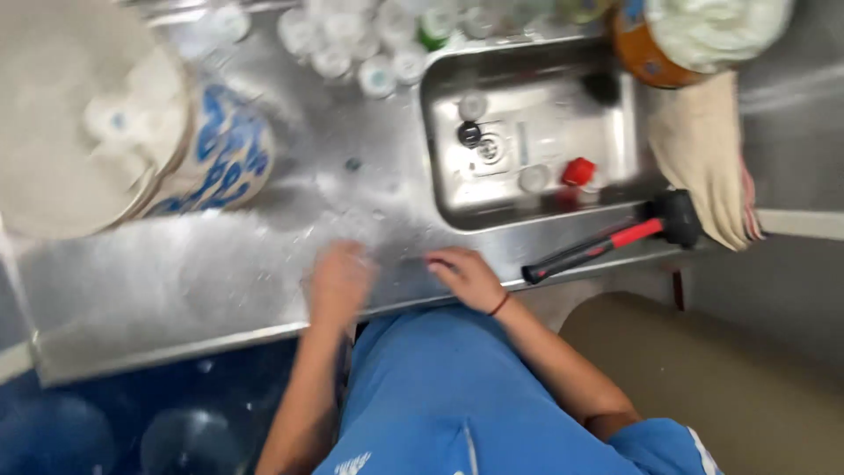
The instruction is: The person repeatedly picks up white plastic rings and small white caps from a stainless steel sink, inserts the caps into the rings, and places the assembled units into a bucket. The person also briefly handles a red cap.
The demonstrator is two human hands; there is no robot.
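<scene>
Both hands rest flat on the wet metal counter (202, 273) by its front edge. The left hand (338, 281) is blurry, so I cannot tell if it holds anything. The right hand (469, 277) lies loose with nothing in it, near the sink (440, 132). In the sink sit a red cap (578, 171) and small round lids. A mallet (615, 236) lies just beside the sink. Both arms reach forward, elbows bent.

My left hand (338, 281) lies palm down, fingers loosely curled and blurred. My right hand (468, 277) rests flat just beside it, fingers pointing left, a thin band around the wrist. Both forearms reach forward, bare.
</scene>
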